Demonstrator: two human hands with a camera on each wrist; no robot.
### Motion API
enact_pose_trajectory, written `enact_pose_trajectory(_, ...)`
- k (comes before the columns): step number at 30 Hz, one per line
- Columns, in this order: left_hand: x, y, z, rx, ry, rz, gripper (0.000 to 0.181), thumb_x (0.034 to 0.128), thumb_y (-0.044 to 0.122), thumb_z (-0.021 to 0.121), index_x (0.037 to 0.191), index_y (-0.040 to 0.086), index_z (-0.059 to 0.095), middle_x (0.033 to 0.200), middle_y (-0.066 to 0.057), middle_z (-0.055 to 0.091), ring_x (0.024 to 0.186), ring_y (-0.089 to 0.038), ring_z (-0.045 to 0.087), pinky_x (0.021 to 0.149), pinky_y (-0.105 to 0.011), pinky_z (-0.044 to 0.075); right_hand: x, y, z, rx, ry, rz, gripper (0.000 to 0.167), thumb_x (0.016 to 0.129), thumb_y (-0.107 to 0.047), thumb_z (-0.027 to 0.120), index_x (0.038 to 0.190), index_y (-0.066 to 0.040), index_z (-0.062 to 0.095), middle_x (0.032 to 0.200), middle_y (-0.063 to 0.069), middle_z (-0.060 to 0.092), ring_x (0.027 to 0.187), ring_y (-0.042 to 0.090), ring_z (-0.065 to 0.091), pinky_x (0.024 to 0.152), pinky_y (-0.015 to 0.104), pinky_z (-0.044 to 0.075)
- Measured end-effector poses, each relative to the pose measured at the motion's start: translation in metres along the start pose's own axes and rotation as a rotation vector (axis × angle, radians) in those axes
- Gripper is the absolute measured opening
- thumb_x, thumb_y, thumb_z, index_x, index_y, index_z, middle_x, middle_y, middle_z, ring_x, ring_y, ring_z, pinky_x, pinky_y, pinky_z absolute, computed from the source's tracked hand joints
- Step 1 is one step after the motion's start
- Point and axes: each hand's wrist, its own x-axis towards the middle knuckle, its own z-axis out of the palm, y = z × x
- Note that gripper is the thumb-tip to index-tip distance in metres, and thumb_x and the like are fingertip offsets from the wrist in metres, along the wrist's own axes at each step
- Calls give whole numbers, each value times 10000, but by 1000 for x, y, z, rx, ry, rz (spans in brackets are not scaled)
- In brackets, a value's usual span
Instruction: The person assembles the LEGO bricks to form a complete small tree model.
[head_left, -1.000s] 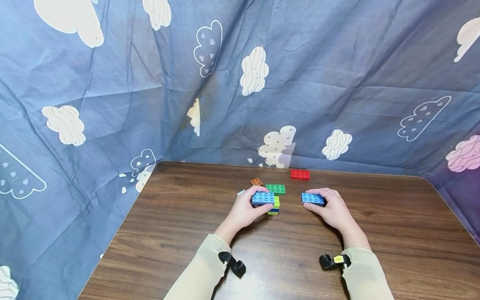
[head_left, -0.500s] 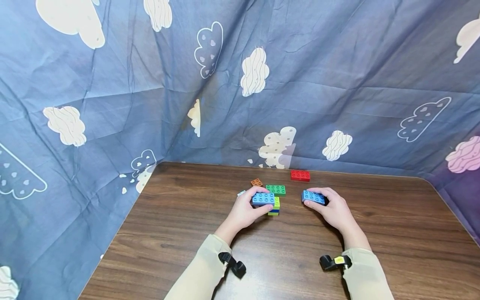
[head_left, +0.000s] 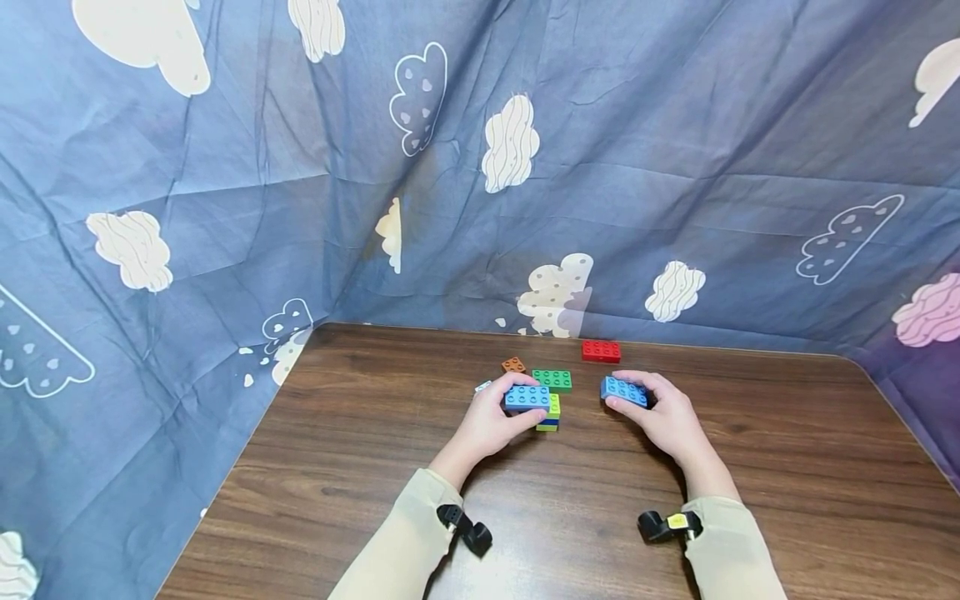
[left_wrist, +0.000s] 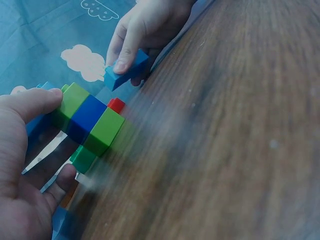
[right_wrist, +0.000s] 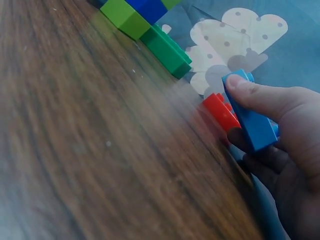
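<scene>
My left hand [head_left: 489, 421] pinches a light blue toy brick [head_left: 527, 397] between thumb and fingers. That brick lies at the top of a small stack of lime and dark blue bricks [left_wrist: 87, 119]; whether it is pressed on fully, I cannot tell. Off to the right, my right hand [head_left: 669, 417] holds another blue brick [head_left: 624, 391] by its long sides, thumb nearest me. The right wrist view shows this brick [right_wrist: 251, 117] lifted above the table, tilted, its studs facing away from the camera. A gap separates the two hands.
Just behind the stack lies a green brick [head_left: 552, 380], with a small orange brick [head_left: 513, 365] to its left. A red brick [head_left: 601, 351] is near the table's back edge. Part of a pale blue piece [head_left: 482, 386] shows beside my left hand. Cloud-patterned cloth [head_left: 450, 217] hangs behind the wooden table [head_left: 337, 467].
The blue brick in my right hand has turned a little, its left end swinging away from me, and shifted slightly left. My left hand stays in place on its brick.
</scene>
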Motion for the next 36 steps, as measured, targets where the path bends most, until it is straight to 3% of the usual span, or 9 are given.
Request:
enact_pose_trajectory(7,0,1,0,5,0,1,402,964,305,868,1327,264,699,1336,-2,714,1148,-162,674,1012,-387,554,-1,-7,3,84,11,-4,580,990,-435,829,1464,-142,671,1494,179,626,1352,380,548,1122,611,422)
enact_pose_trajectory(17,0,0,0,1,-4,5,398,975,320,859,1334,276,693,1341,12,711,1155,-161,674,1022,-401,554,-3,-30,15,212,3,-68,484,982,-328,856,1422,-198,701,1367,58,695,1153,195,592,928,230,490)
enact_pose_trajectory(27,0,1,0,-1,-8,23,389,988,314,846,1341,270,689,1338,21,710,1162,-156,667,1033,-387,548,0,-36,27,279,-28,-188,410,973,-217,866,1362,-172,747,1349,25,686,1184,115,613,949,176,515)
enact_pose_trajectory(36,0,0,-1,6,-14,22,398,993,323,838,1355,255,687,1346,19,705,1184,-161,656,1050,-394,539,0,-42,31,304,-42,-202,399,969,-202,868,1351,-185,756,1359,20,697,1226,112,611,1009,164,491)
